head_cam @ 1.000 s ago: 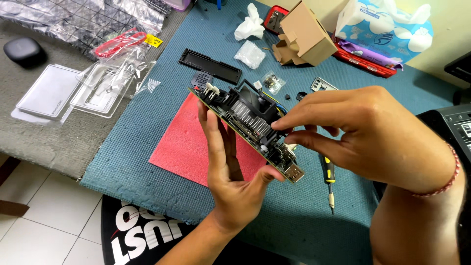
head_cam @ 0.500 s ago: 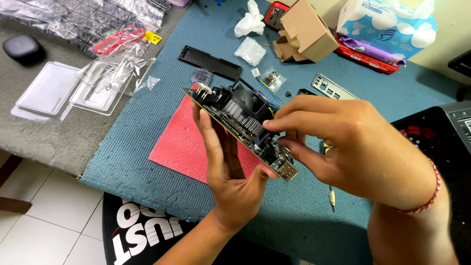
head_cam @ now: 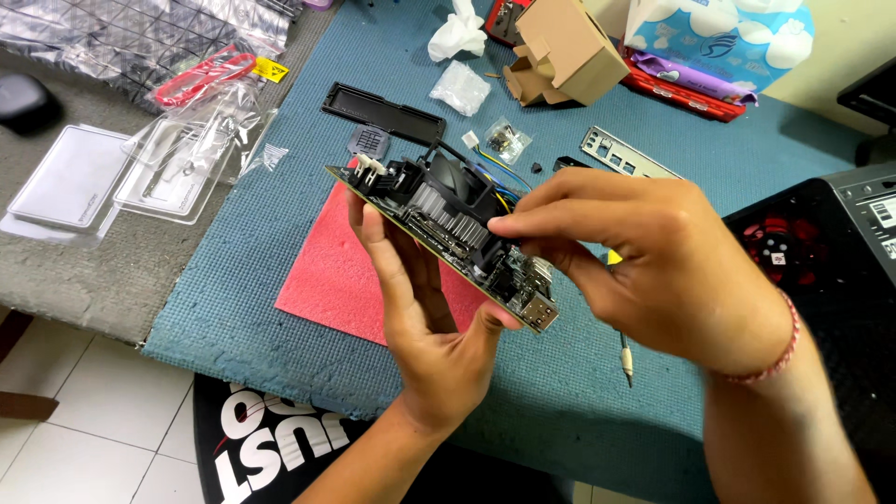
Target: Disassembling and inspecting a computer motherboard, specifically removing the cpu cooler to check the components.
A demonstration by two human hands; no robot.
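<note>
Left hand [head_cam: 425, 317] under motherboard [head_cam: 411, 219], palm up, fingers [head_cam: 378, 238] spread along board's underside, thumb pressed to its near edge by port block. Board tilted, held above pink foam sheet [head_cam: 327, 280] on blue counter [head_cam: 280, 187]. Right hand [head_cam: 653, 261] over board's right end, fingers [head_cam: 523, 224] pressed together, pinching at cooler [head_cam: 448, 201] edge; exact part gripped hidden. Metal I/O plate [head_cam: 621, 154] lies beyond, well apart.

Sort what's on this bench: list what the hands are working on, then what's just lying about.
In hand:
- circuit board with fan cooler, tilted on edge
- left hand holding it from beneath
- right hand pinching at its top side

Lying about:
- red mat
- cardboard box
- metal port plate
- clear plastic tray
- screwdriver
</note>
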